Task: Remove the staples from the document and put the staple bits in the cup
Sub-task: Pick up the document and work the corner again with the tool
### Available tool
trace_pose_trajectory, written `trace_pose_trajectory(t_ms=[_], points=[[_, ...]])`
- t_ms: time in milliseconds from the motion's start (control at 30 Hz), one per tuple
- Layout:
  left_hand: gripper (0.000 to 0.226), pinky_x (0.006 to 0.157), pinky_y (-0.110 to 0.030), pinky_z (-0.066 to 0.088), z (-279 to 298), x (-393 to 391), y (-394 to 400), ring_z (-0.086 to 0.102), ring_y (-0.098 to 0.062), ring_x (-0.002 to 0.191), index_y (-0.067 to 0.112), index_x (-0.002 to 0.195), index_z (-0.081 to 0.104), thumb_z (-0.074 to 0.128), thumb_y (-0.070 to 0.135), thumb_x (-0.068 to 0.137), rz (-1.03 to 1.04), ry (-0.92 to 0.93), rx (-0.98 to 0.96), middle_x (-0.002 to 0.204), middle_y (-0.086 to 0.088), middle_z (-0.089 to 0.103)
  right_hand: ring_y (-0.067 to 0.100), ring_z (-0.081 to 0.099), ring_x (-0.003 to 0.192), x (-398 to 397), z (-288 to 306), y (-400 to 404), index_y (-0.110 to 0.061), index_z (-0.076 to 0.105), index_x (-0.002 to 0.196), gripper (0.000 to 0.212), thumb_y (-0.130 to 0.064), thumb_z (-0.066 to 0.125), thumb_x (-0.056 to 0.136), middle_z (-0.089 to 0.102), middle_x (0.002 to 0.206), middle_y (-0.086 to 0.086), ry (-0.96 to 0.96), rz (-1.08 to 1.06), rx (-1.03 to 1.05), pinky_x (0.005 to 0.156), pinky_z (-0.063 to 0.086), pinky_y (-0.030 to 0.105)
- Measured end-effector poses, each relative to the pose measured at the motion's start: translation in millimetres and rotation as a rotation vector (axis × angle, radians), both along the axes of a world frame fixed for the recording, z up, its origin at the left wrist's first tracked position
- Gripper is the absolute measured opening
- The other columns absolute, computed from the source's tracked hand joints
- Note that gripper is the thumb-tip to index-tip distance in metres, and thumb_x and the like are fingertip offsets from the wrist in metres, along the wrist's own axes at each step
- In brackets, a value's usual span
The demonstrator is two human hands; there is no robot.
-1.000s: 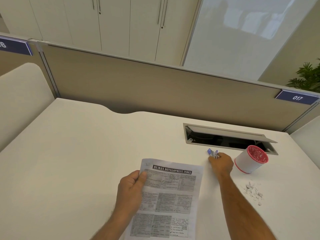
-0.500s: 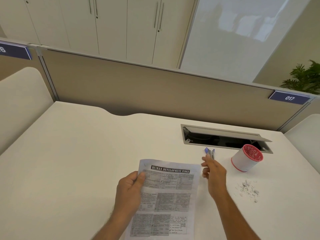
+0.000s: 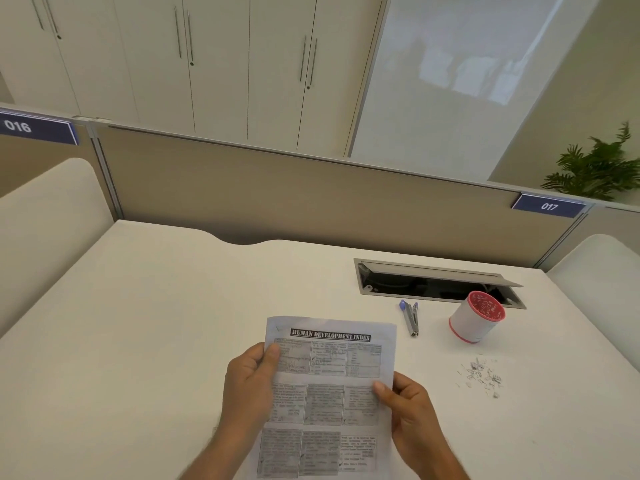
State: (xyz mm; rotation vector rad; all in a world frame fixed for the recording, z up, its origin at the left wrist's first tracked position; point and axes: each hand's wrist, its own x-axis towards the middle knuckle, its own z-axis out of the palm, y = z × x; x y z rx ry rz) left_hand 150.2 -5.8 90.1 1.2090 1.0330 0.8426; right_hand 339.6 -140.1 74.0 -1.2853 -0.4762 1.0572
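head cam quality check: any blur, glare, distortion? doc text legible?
Head view: wide-angle bend in the partition top; soft, even light with no glare on the desk; document headline reads, body text too blurred; right hand slightly smeared; staple bits small, indistinct.

White desk, beige partition, pale cabinets, potted plant
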Motion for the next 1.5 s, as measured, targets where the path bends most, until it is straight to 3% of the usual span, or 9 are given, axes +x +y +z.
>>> trace_pose_trajectory(t_ms=[167, 300, 400, 600, 733, 867, 1100, 1233, 1500], points=[[0.010, 0.080, -0.038, 0.054, 10.4, -2.7, -4.9, 0.065, -0.019, 0.100, 0.033, 0.104, 0.063, 0.059, 0.031, 0.095, 0.151, 0.005, 0.090, 0.107, 0.008, 0.069, 0.045, 0.068, 0.092, -15.8, 31.3, -2.3, 0.003, 0.072, 0.102, 0.026, -0.005, 0.062, 0.080, 0.069, 0.106, 0.030, -0.028, -0.112, 0.051, 0.075, 0.059, 0.049], [0.043, 0.101, -0.036, 0.037, 22.3, -5.3, -17.8, 0.045, -0.008, 0.119, 0.036, 0.127, 0.046, 0.067, 0.035, 0.089, 0.191, 0.116, 0.306, 0.124, 0.031, 0.043, 0.043, 0.068, 0.094, -34.8, 57.2, -2.1, -0.006, 0.076, 0.097, 0.021, -0.007, 0.062, 0.081, 0.072, 0.103, 0.023, -0.130, -0.159, 0.119, 0.083, 0.055, 0.056], [0.044, 0.088, -0.017, 0.043, 38.4, -2.4, -37.0, 0.052, 0.005, 0.109, 0.040, 0.120, 0.050, 0.064, 0.049, 0.079, 0.017, -0.011, 0.307, 0.120, 0.025, 0.053, 0.038, 0.070, 0.092, -52.2, 71.9, 0.7, -0.008, 0.075, 0.099, 0.020, -0.011, 0.064, 0.082, 0.074, 0.102, 0.017, -0.235, -0.166, 0.169, 0.082, 0.056, 0.055], [0.059, 0.090, -0.033, 0.055, 60.4, 5.1, -60.6, 0.062, -0.007, 0.112, 0.044, 0.125, 0.050, 0.063, 0.064, 0.071, -0.190, -0.249, 0.132, 0.119, 0.024, 0.062, 0.034, 0.069, 0.092, -86.4, 82.0, 10.8, -0.015, 0.075, 0.099, 0.026, -0.032, 0.069, 0.081, 0.074, 0.099, 0.010, -0.530, -0.098, 0.217, 0.085, 0.053, 0.058], [0.048, 0.077, -0.030, 0.059, 75.3, 2.9, -65.6, 0.070, -0.017, 0.100, 0.033, 0.122, 0.056, 0.068, 0.050, 0.078, -0.180, -0.325, 0.085, 0.107, 0.009, 0.072, 0.021, 0.061, 0.111, -101.6, 79.8, 9.7, -0.033, 0.074, 0.102, 0.045, -0.066, 0.051, 0.083, 0.069, 0.111, -0.008, -0.687, -0.086, 0.210, 0.095, 0.051, 0.039], [0.011, 0.061, -0.018, 0.056, 76.0, 0.5, -58.4, 0.070, -0.004, 0.080, 0.031, 0.101, 0.066, 0.064, 0.033, 0.090, -0.004, -0.150, 0.136, 0.086, 0.014, 0.074, 0.008, 0.055, 0.117, -104.0, 77.7, 8.1, -0.040, 0.073, 0.100, 0.029, -0.049, 0.050, 0.086, 0.068, 0.107, -0.024, -0.842, -0.087, 0.190, 0.098, 0.045, 0.020], [0.015, 0.067, -0.030, 0.058, 81.0, -16.7, -38.3, 0.071, -0.010, 0.074, 0.027, 0.088, 0.071, 0.062, 0.016, 0.094, -0.025, -0.075, 0.190, 0.078, 0.011, 0.075, 0.007, 0.059, 0.107, -73.6, 94.9, -2.0, -0.034, 0.070, 0.094, 0.023, -0.026, 0.077, 0.074, 0.066, 0.103, -0.021, -1.031, -0.509, 0.175, 0.090, 0.052, 0.034], [0.014, 0.065, -0.030, 0.056, 83.4, -23.9, -33.0, 0.071, -0.011, 0.071, 0.025, 0.088, 0.071, 0.061, 0.016, 0.094, -0.058, -0.092, 0.200, 0.076, 0.007, 0.075, 0.013, 0.060, 0.110, -50.9, 124.6, -5.2, -0.029, 0.056, 0.123, 0.057, -0.025, 0.082, 0.072, 0.062, 0.121, -0.009, -0.670, -0.483, 0.081, 0.090, 0.055, 0.040], [0.015, 0.065, -0.029, 0.054, 87.8, -29.8, -31.9, 0.069, -0.010, 0.069, 0.025, 0.086, 0.070, 0.062, 0.015, 0.093, -0.056, -0.117, 0.211, 0.073, 0.011, 0.074, 0.029, 0.073, 0.086, -52.4, 161.8, -12.6, -0.010, 0.068, 0.103, 0.035, -0.019, 0.073, 0.070, 0.076, 0.095, 0.007, -0.446, -0.275, 0.242, 0.072, 0.061, 0.042]])
